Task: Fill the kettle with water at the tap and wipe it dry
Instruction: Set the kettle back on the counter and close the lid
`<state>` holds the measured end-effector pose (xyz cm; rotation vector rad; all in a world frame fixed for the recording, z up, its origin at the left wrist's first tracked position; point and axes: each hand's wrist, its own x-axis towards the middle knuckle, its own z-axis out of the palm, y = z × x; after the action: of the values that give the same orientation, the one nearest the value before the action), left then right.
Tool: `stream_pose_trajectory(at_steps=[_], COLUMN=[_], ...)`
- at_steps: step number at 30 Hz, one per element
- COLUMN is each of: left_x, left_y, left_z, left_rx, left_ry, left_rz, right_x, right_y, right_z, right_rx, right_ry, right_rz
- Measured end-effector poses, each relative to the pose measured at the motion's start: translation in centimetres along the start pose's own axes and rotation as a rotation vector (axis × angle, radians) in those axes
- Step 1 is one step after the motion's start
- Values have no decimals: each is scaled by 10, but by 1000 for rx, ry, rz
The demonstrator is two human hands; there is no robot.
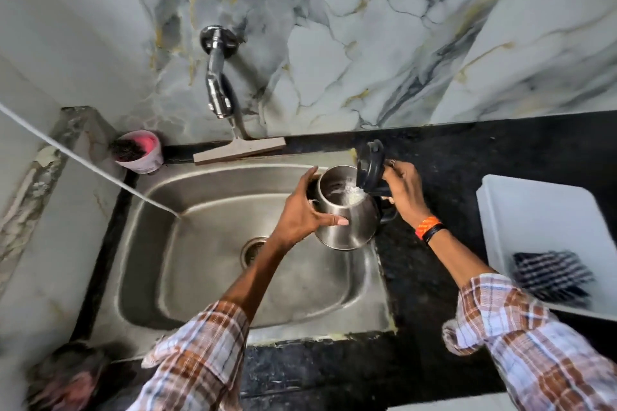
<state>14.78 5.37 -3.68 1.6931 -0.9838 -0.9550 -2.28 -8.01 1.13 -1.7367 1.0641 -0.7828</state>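
A steel kettle (347, 217) with its black lid (370, 165) flipped open hangs over the right edge of the steel sink (207, 277). My left hand (302, 213) cups the kettle's left side. My right hand (405, 190) grips the black handle on its right. Something white and wet glints inside the open mouth. The chrome tap (217, 77) juts from the marble wall, above and left of the kettle. A dark checked cloth (551, 274) lies in a white tray (534, 210) at the right.
A pink cup (142, 152) with a dark scrubber stands at the sink's back left corner. A wiper blade (238, 150) rests under the tap. A white hose (83, 163) slants into the sink from the left. Black countertop (450, 157) surrounds the sink.
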Motion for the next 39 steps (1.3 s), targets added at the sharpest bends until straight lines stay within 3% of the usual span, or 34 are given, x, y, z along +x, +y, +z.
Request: stream_pose_trajectory(at_steps=[11, 17, 24, 39], left_x=[-10, -17, -22, -28], left_y=[48, 57, 62, 56], left_z=[151, 198, 211, 214], left_rx=[76, 162, 230, 279], left_ry=[25, 117, 159, 138], left_rz=[56, 31, 59, 79], right_x=[-19, -17, -4, -10], right_y=[52, 70, 64, 62], right_z=[-147, -191, -196, -178], right_rx=[23, -255, -692, -894], right_ry=[-30, -112, -372, -349], right_rz=[56, 20, 31, -62])
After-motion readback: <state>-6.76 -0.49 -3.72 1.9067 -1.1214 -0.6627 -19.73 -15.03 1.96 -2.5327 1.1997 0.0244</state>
